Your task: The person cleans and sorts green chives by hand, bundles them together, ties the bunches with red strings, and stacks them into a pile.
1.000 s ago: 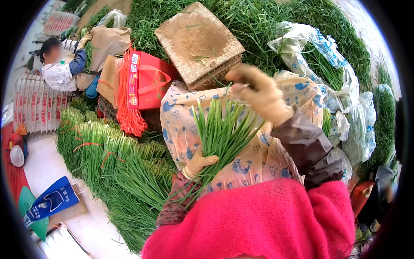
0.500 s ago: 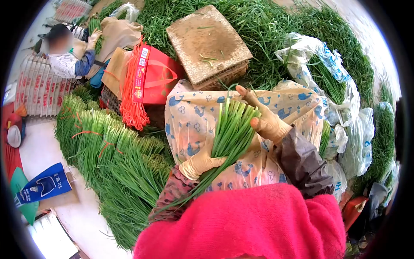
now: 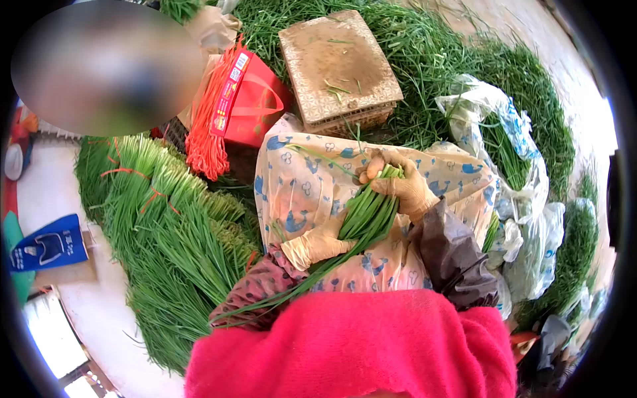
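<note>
A bunch of green stalks lies slantwise over the patterned cloth on the lap, its cut ends up and its leaves trailing down over the left sleeve. Lower on the bunch, my left hand, in a pale glove, is wrapped round it. My right hand, gloved with some fingertips bare, closes round the cut ends at the top. A few loose stalks lie on the cloth near the hands.
Tied green bundles stand at the left. Ahead are a red bag with red ties and a dirty square box. Loose greens spread behind; plastic bags lie right. The upper left is blurred.
My right hand has gone from beside the bunch to closed round its cut ends, which are drawn closer together. My left hand keeps its hold. The view has shifted.
</note>
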The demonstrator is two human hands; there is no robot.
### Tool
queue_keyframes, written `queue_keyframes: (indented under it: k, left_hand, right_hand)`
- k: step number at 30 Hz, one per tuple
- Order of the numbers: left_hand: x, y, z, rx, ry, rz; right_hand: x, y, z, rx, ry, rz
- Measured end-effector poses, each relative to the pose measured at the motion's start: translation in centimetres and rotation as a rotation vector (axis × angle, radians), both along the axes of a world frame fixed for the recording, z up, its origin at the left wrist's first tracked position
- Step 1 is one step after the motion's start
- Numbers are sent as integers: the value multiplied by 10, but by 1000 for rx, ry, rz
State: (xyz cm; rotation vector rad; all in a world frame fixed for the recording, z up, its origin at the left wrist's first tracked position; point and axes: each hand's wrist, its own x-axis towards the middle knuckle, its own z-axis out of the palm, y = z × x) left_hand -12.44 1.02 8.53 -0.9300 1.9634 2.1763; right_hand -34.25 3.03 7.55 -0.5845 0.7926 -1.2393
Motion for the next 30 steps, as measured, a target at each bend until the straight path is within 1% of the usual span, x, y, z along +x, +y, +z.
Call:
queue_keyframes:
  k: [1,2,3,4,5,7,8,9,10,11,12,13,14,15,16,17,18,19,20,21,22,23,24,25,27,28,29,30]
  left_hand:
    - [-2,-1,3,-64,-13,-17]
    - [-3,-4,6,-64,-2,4]
    - [-5,-6,8,105,17,74]
    - [-3,-7,4,187,37,114]
    - [-2,-8,1,269,56,156]
    - [10,-14,-23,-156,-27,109]
    - [15,-18,-10,-233,-127,138]
    - [20,-26,2,-2,-276,125]
    - [36,-23,-51,-41,95,176]
    - [53,-31,-60,-30,-20,78]
    - [52,-44,-28,-113,-125,-25]
    - [52,-59,-8,60,-337,2]
    - [56,-75,-4,-287,-419,-86]
    - [55,-87,0,-468,-452,-122]
    - [53,-98,9,-649,-497,-152]
    - [41,-104,37,-839,-395,29]
    - [28,-110,58,-1020,-290,211]
    - [10,-118,68,-899,-163,236]
    - [-11,-121,75,-781,-35,260]
    - [-31,-116,91,-793,39,241]
    - [-50,-110,107,-803,112,220]
    - [-70,-110,75,-945,287,251]
    - [-85,-101,78,-1040,309,301]
    - [-99,-95,84,-911,237,314]
    - [-117,-91,54,-801,442,499]
    - [-121,-89,43,-832,454,590]
    - [-124,-80,33,-554,647,642]
    - [-116,-80,32,-612,474,556]
  right_hand:
    - [-1,-3,6,1,11,21]
    - [-5,-7,15,30,90,-58]
    - [-9,-12,26,55,171,-138]
    - [-20,-21,39,37,242,-214]
    - [-38,-33,41,-59,395,-358]
    - [-77,-57,65,-68,478,-653]
    - [-104,-71,71,-136,427,-834]
    - [-115,-77,101,-281,484,-854]
    - [-132,-86,117,-280,572,-897]
    - [-150,-97,119,-320,567,-934]
    - [-156,-103,127,-334,718,-891]
    - [-156,-108,135,-343,866,-845]
    - [-148,-109,141,-383,864,-793]
    - [-146,-113,144,-364,876,-734]
    - [-139,-113,151,-401,895,-660]
    - [-130,-112,156,-433,910,-584]
    - [-118,-114,157,-425,843,-585]
    - [-106,-114,157,-409,841,-602]
    - [-100,-115,152,-436,859,-562]
    - [-93,-116,147,-464,878,-523]
    - [-79,-112,148,-419,805,-512]
    - [-64,-108,147,-371,731,-500]
    - [-53,-106,142,-346,668,-495]
    - [-36,-103,137,-314,486,-528]
    - [-14,-89,140,-202,561,-555]
    - [-11,-91,128,-197,663,-549]
    - [-12,-94,116,-177,772,-552]
    - [-8,-87,126,-250,853,-532]
